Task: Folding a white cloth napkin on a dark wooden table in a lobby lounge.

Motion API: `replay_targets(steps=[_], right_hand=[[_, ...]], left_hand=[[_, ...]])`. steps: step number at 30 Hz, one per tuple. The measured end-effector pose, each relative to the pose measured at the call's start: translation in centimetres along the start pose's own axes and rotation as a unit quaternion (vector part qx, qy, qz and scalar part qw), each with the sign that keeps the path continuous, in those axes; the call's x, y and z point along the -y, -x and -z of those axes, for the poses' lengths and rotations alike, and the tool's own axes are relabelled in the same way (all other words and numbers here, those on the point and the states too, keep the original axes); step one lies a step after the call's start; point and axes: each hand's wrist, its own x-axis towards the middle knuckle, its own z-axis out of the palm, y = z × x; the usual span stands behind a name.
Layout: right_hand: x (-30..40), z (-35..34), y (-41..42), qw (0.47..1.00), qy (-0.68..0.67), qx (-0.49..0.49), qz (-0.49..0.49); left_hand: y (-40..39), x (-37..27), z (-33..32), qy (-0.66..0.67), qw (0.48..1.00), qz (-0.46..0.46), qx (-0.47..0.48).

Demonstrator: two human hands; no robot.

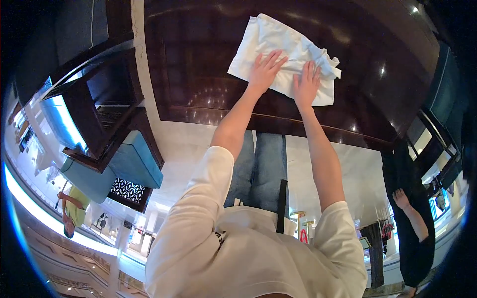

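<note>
A white cloth (287,41) lies spread on a glossy dark wooden table (201,56), with folds bunched at its right end. My left hand (265,70) rests palm down on the cloth's left half, near its lower edge, fingers apart. To the right, my right hand (308,82) presses flat on the cloth beside the bunched folds, its fingers slightly spread. Neither hand grips the fabric. Both arms reach over the table's near edge.
Blue cushioned seating (138,160) with dark wood framing stands at the left. A person in black (413,231) is at the right, one forearm visible. Another person in a yellow-green top (76,208) is farther off at the left. Pale floor (182,149) shows before the table.
</note>
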Motion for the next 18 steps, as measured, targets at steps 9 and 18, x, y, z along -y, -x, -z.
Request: replay_targets(steps=[9, 18], right_hand=[[11.8, -2.5, -0.1, 0.987, -0.075, 0.068, 0.128], [10.9, -2.8, -1.5, 0.979, -0.05, 0.024, 0.196]], left_hand=[[7.3, 8.3, 5.0, -0.115, 0.984, 0.125, 0.054], [10.1, 12.3, 7.3, -0.125, 0.982, 0.125, 0.061]])
